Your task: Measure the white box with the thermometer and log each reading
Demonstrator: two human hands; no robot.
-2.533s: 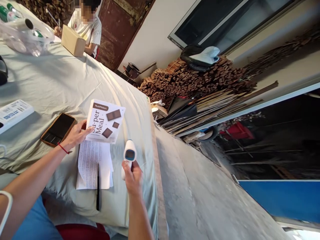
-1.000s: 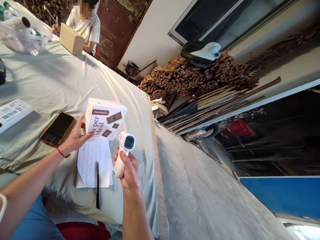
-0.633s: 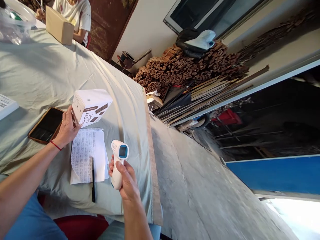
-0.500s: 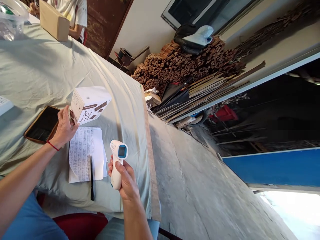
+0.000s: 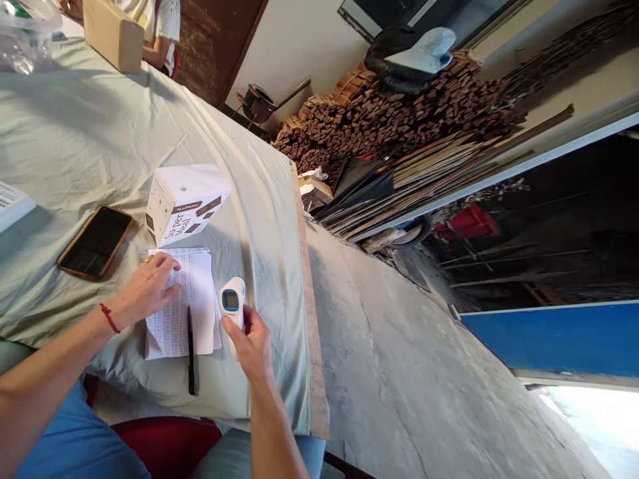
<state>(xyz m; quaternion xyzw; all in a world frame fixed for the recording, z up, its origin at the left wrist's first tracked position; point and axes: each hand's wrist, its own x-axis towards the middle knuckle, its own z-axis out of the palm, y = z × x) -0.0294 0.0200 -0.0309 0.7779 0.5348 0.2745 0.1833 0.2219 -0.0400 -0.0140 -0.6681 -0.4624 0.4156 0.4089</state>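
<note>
My right hand (image 5: 252, 342) grips a white infrared thermometer (image 5: 232, 301), its small blue-edged screen facing me. Over the upper left of the written sheets of paper (image 5: 200, 319) is my left hand (image 5: 150, 285), fingers loosely stretched and holding nothing; I cannot tell whether it rests on them. A black pen (image 5: 190, 359) lies across the right part of the paper. Just beyond the sheets stands a white "Super Meal" box (image 5: 187, 206). Left of it a smartphone (image 5: 96, 242) in a brown case lies screen up.
A pale cloth covers the table (image 5: 120, 133). At its far side are a cardboard box (image 5: 114, 36), a clear plastic tub (image 5: 24, 36) and a seated person (image 5: 162, 30). A white box (image 5: 12, 206) sits at the left edge. Stacked firewood (image 5: 349, 126) lines the wall.
My left hand has let go of the white box and come down over the paper. My right hand has turned the thermometer so its screen points more to the left.
</note>
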